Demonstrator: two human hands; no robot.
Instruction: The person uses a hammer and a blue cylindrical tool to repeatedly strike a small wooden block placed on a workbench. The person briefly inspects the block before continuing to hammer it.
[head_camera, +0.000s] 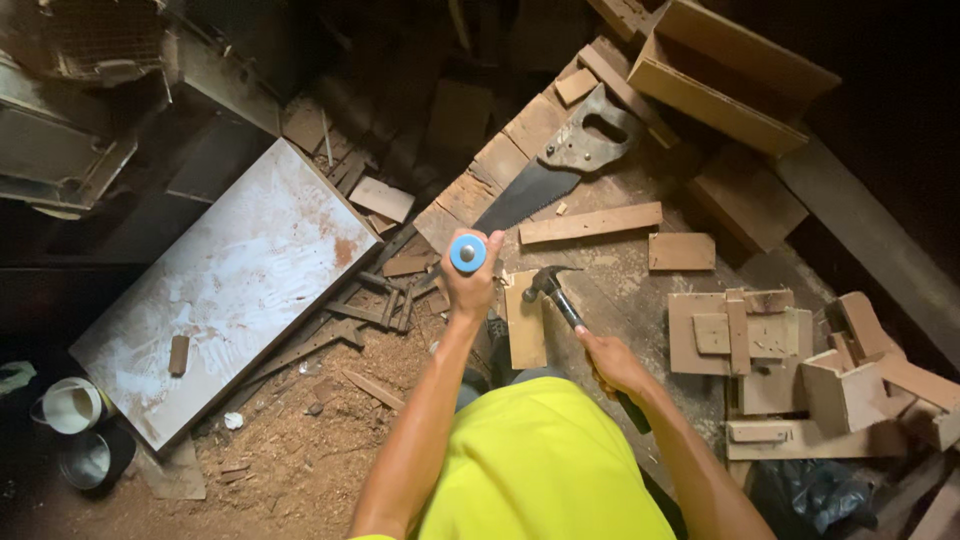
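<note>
Person in a bright yellow shirt (540, 460) looking straight down at a pretty messy wooden desk (620, 270). Left hand (470, 285) is wrapped tight around a tool with a round blue cap (467, 253) on the end, held upright so mostly just the cap shows, can't tell what the tool actually is. Right hand (612, 362) is closed around the handle of a claw hammer (556, 292), whose head sits just above a small upright-looking wood board (525, 322) between the two hands. Further up the desk a handsaw (560, 165) lies diagonally, with a long flat strip of wood (590, 222) just below it and a smaller rectangular offcut (681, 251) beside that. Off to the right there's a pile of cut wood blocks (790, 360). To the left, a big white scuffed panel (215, 290) lies on the sawdust-covered floor (300, 450), with a white bucket (70, 405) near its lower corner.
</note>
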